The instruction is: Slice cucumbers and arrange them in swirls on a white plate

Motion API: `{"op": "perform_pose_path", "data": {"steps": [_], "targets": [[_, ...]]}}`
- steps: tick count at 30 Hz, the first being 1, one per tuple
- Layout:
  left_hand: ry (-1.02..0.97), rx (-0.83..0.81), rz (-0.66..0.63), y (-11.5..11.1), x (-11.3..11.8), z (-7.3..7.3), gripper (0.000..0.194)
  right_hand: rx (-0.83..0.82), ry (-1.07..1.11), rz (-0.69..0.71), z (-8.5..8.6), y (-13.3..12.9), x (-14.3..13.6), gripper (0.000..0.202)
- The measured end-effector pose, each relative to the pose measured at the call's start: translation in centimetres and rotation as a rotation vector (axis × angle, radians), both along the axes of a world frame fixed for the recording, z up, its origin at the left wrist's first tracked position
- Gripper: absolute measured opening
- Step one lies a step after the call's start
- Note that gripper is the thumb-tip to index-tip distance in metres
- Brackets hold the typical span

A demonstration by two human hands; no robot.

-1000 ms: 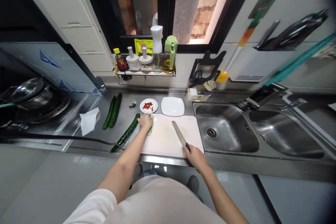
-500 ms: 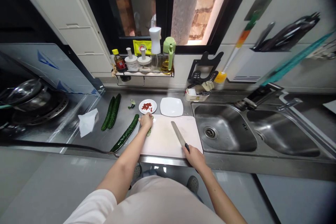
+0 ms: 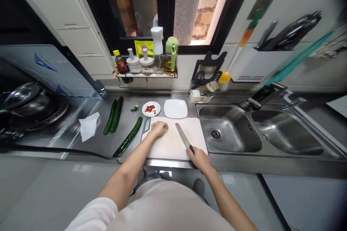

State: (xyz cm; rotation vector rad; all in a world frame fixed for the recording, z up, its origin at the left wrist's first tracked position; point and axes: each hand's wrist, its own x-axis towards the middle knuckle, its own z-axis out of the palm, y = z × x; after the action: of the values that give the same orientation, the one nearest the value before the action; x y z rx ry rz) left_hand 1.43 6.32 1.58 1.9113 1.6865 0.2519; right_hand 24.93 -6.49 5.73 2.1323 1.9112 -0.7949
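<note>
My right hand (image 3: 199, 158) grips the black handle of a kitchen knife (image 3: 182, 134), whose blade lies over the white cutting board (image 3: 173, 148) and points away from me. On the board's left part, my left hand (image 3: 159, 129) is curled over pale green cucumber pieces (image 3: 166, 130), which its fingers largely hide. Left of the board lies a whole cucumber (image 3: 128, 138). Two more cucumbers (image 3: 116, 114) rest side by side farther left. Behind the board stand a small white plate with red chopped pieces (image 3: 151, 109) and a bare white square plate (image 3: 175, 108).
To the right is a double steel sink (image 3: 230, 130) with a faucet (image 3: 261, 95). A stove with a lidded pot (image 3: 24, 97) stands far left. A crumpled tissue (image 3: 89, 126) and green scraps (image 3: 135, 107) lie on the counter. Seasoning jars fill a wall rack (image 3: 148, 75).
My left hand has moved right and slightly toward me, from the board's far left corner onto its surface. The knife stays nearly still in my right hand, and the view has shifted slightly.
</note>
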Motion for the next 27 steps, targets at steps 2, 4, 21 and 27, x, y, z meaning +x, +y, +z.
{"op": "perform_pose_path", "data": {"steps": [2,4,21,27], "targets": [[0.035,0.034,-0.121,0.0,0.4,0.0,0.015,0.004,-0.002,-0.003,-0.1,0.0,0.0,0.046],[0.050,0.080,-0.238,-0.1,0.9,-0.1,0.017,0.011,-0.004,-0.004,-0.2,0.0,0.0,0.047],[0.143,0.022,0.165,-1.8,0.4,-1.0,0.015,0.059,-0.025,0.090,0.5,-0.4,0.2,0.047],[0.180,-0.054,0.202,-0.9,0.6,-0.8,0.015,0.039,-0.044,0.186,1.7,-1.3,-0.1,0.044]]}}
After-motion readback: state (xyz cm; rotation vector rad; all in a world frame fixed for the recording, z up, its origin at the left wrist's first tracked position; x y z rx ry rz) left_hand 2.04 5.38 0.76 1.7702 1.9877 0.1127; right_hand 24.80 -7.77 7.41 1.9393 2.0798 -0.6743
